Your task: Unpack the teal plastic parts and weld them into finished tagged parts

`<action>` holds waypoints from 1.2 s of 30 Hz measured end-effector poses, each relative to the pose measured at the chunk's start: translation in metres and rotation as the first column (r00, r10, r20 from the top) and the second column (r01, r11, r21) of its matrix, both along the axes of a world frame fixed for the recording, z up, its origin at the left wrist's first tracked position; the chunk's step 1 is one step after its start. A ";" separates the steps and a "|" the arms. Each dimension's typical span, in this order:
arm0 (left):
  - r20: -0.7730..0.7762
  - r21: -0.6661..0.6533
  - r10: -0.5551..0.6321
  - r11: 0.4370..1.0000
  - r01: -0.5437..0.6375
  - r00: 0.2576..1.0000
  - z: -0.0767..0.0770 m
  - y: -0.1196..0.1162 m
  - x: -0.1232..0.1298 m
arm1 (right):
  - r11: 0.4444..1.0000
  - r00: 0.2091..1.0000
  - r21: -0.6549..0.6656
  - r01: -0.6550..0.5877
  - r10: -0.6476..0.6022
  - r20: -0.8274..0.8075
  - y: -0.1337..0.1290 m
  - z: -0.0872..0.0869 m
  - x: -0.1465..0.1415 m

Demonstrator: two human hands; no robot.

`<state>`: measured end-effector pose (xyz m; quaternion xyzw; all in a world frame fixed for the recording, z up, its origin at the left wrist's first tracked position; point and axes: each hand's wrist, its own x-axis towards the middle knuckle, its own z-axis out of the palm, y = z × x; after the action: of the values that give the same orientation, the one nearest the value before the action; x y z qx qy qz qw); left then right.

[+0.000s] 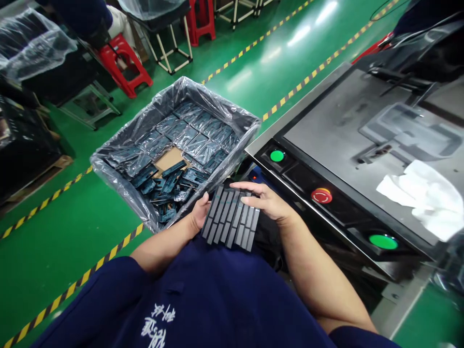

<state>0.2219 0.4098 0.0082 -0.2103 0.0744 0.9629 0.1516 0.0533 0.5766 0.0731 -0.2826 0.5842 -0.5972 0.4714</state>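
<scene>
A row of narrow black plastic parts (232, 217), stacked side by side into a block, is held against my navy shirt. My left hand (200, 210) grips the block's left side, thumb up. At its upper right, my right hand (266, 199) lies over the top edge with its fingers bent around the parts. Just beyond my left hand stands a large box lined with clear plastic (125, 186). Inside it, similar dark parts (170, 186) lie loose in the near corner, beside flat rows of dark pieces under plastic film (195, 135).
At right is a machine bed (319, 121) with green buttons (277, 155), a red stop button (321, 195) and a white cloth (422, 198). Red stools (125, 67) and plastic-covered stands are at upper left, near a seated person (83, 17). Yellow-black tape (286, 99) marks the green floor.
</scene>
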 end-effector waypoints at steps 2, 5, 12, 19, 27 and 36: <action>0.009 0.010 -0.045 0.999 0.045 0.999 0.002 0.003 -0.002 | 1.000 1.000 -0.015 0.007 -0.007 -0.005 -0.001 0.000 0.002; 0.037 0.004 -0.051 0.999 0.051 0.998 0.004 0.008 -0.003 | 0.997 0.993 -0.014 0.081 -0.080 0.088 -0.004 -0.008 0.013; 0.074 -0.022 0.013 1.000 -0.012 0.997 0.013 0.018 -0.007 | 0.952 0.933 0.047 0.304 -0.307 0.187 -0.009 -0.021 0.024; 0.103 -0.041 -0.013 0.999 0.017 0.995 0.010 0.017 -0.007 | 0.989 0.986 0.022 0.149 -0.147 -0.076 -0.004 -0.009 0.010; 0.128 -0.049 -0.046 0.997 0.053 0.991 0.012 0.013 -0.004 | 0.915 0.920 -0.107 0.390 -0.381 0.090 -0.004 -0.004 0.033; 0.190 -0.012 -0.042 0.999 0.045 0.981 0.013 0.012 -0.008 | 0.699 0.703 -0.078 0.710 -0.700 0.128 -0.011 -0.014 0.049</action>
<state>0.2144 0.4216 0.0207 -0.3006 0.0721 0.9344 0.1773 0.1023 0.5657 0.0596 -0.0386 0.5891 -0.7782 0.2141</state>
